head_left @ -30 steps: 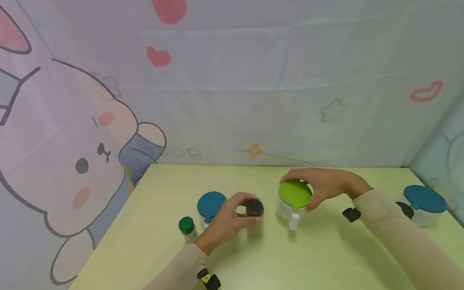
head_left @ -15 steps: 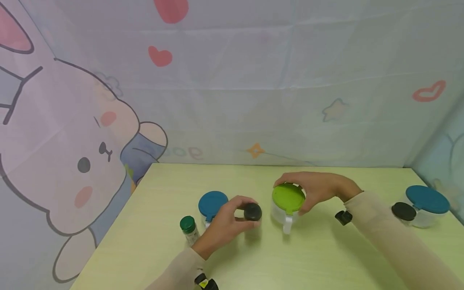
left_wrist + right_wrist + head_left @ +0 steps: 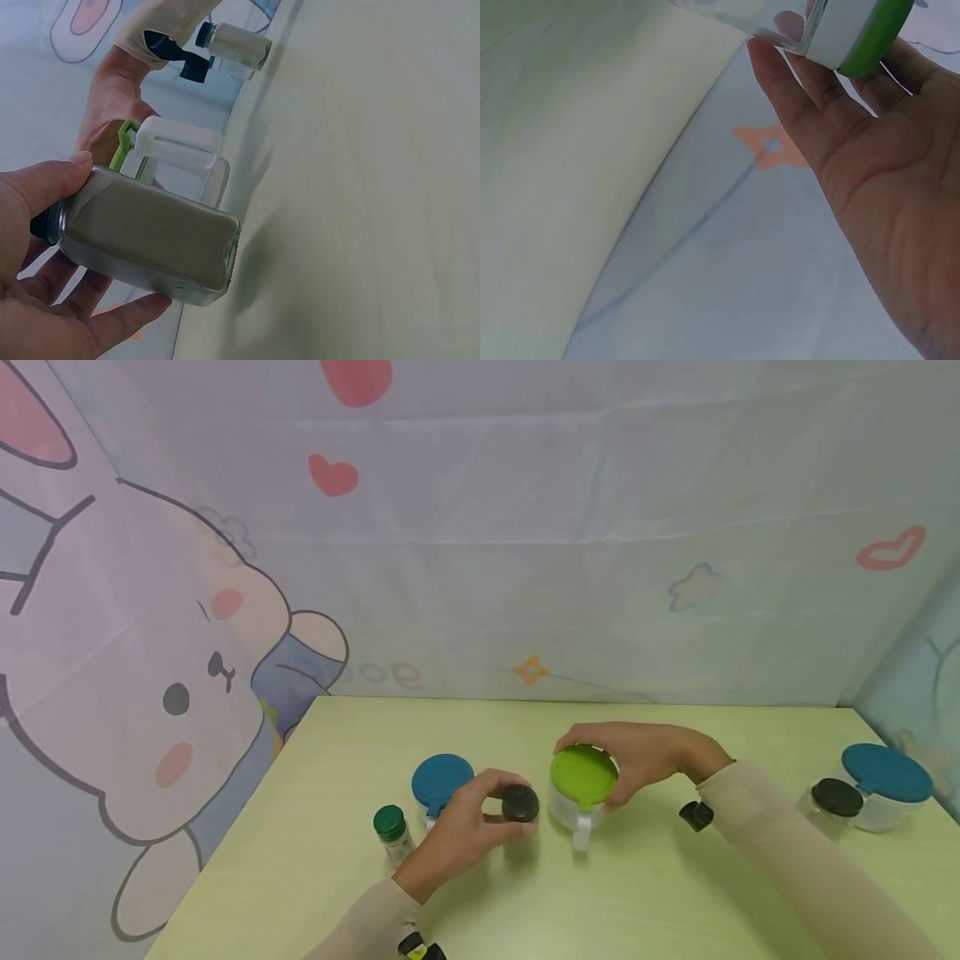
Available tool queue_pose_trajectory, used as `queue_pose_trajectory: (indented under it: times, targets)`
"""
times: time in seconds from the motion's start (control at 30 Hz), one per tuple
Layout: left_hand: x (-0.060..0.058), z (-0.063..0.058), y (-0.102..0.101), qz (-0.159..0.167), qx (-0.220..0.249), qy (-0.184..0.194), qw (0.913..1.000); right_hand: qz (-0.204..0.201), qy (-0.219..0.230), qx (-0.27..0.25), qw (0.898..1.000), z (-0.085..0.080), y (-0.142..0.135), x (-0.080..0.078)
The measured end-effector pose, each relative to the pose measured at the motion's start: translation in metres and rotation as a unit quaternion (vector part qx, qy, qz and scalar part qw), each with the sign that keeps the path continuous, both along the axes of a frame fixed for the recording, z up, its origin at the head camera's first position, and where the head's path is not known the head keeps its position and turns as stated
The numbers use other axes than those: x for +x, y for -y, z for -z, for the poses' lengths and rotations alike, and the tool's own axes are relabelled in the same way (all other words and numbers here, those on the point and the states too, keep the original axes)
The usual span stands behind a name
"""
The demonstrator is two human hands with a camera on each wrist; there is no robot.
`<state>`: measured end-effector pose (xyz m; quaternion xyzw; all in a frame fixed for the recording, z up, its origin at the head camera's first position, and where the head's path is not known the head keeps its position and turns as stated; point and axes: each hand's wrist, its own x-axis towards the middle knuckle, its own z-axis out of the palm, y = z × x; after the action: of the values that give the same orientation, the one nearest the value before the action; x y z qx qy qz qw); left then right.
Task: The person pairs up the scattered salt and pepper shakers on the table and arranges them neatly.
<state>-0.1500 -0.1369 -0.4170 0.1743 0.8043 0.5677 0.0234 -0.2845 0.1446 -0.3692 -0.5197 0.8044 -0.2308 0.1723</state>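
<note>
My left hand [image 3: 457, 831] grips a square-sided glass spice jar [image 3: 150, 232] by its upper part, thumb on one side and fingers on the other. The jar has a black lid [image 3: 520, 803] and greyish powder inside. Just right of it, my right hand [image 3: 648, 756] holds a clear seasoning pot from above, round the rim of its green lid [image 3: 583, 774]. That pot's white handle [image 3: 180, 141] points toward the person. A small gap separates the two containers in the head view. Whether either base touches the table cannot be told.
Left of the left hand stand a blue-lidded pot [image 3: 442, 781], partly hidden by it, and a small green-capped jar [image 3: 390, 823]. At the right end of the table [image 3: 637, 902] are another blue-lidded pot [image 3: 887, 773] and a black-lidded jar [image 3: 836, 798]. A printed cloth hangs behind.
My right hand has carried the green-lidded pot leftward and slightly nearer, closer to the spice jar. The left hand with the spice jar has shifted slightly left and toward the person.
</note>
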Motion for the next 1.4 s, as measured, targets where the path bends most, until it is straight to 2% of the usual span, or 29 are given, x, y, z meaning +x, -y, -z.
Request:
queue_pose_trajectory:
  times: [0.27, 0.53, 0.93, 1.23, 1.4]
  targets:
    - [0.003, 0.002, 0.002, 0.0, -0.003, 0.002, 1.0, 0.0, 0.005, 0.012, 1.0, 0.002, 0.006, 0.001]
    - [0.005, 0.001, 0.003, -0.002, 0.003, 0.004, 1.0, -0.016, -0.015, 0.007, 1.0, 0.001, 0.012, 0.001]
    - [0.007, 0.002, 0.007, -0.005, 0.004, 0.003, 1.0, -0.018, -0.003, 0.01, 1.0, 0.005, 0.022, 0.002]
    - [0.01, 0.002, 0.009, -0.007, 0.007, 0.017, 0.9998, -0.021, 0.009, 0.009, 1.0, 0.007, 0.028, 0.003]
    - [0.011, 0.001, 0.01, -0.005, 0.009, 0.018, 0.9998, -0.025, 0.003, 0.009, 1.0, 0.008, 0.031, 0.004]
